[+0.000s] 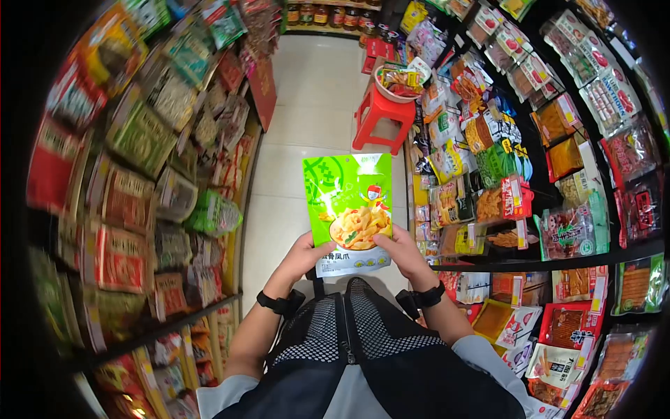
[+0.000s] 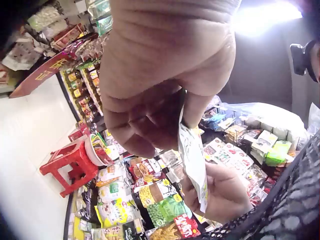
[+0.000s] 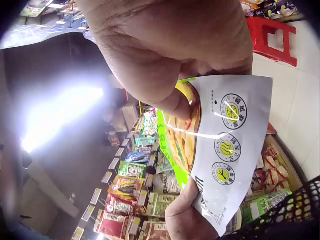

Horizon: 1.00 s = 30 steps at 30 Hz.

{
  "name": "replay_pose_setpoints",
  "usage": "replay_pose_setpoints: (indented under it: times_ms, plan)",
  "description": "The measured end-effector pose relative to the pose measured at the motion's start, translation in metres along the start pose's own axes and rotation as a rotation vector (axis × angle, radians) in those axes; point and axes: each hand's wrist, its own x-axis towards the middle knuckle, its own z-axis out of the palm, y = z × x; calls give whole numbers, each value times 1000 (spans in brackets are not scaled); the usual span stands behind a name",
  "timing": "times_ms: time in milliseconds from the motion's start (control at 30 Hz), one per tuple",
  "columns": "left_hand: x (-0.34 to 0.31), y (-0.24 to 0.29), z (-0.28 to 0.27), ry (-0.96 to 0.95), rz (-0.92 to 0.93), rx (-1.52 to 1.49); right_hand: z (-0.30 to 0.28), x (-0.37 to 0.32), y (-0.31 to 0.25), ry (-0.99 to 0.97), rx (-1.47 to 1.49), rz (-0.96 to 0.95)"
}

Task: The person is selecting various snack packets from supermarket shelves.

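A green and white snack pouch (image 1: 347, 209), printed with a bowl of pale food and a cartoon figure, is held upright in front of the body. My left hand (image 1: 300, 257) grips its lower left edge, thumb on the front face. On the lower right edge my right hand (image 1: 405, 253) pinches it the same way, with the fingers behind hidden in the head view. The left wrist view shows the pouch (image 2: 194, 160) almost edge-on. In the right wrist view the white lower strip of the pouch (image 3: 230, 130) carries three round badges.
Racks of packaged snacks (image 1: 132, 195) line the left side, and shelves of bagged food (image 1: 495, 167) line the right. Ahead on the tiled floor (image 1: 307, 105) stands a red stool (image 1: 382, 119) bearing a basket (image 1: 399, 91) of packets. Jars (image 1: 335, 15) fill a shelf at the far end.
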Motion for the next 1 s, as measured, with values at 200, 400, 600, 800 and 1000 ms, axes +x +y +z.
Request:
replay_pose_setpoints:
  times_ms: [200,400,600,800,1000]
  plan:
    - [113,38,-50,-114,-23,161,-28,112,-26,100,130,-71]
    - [264,87,-89,-191,-96,282,-90,252,-56,70,195,-73]
    - [434,159,-97,-73,-26,285,-163,415,-108,-79,272,-167]
    - [578,226,-92,-86,-114,386,-235,531,-150,11,429,-106]
    - [721,237,-101,-170,-147,672,-294,620,-139,213,472,-114]
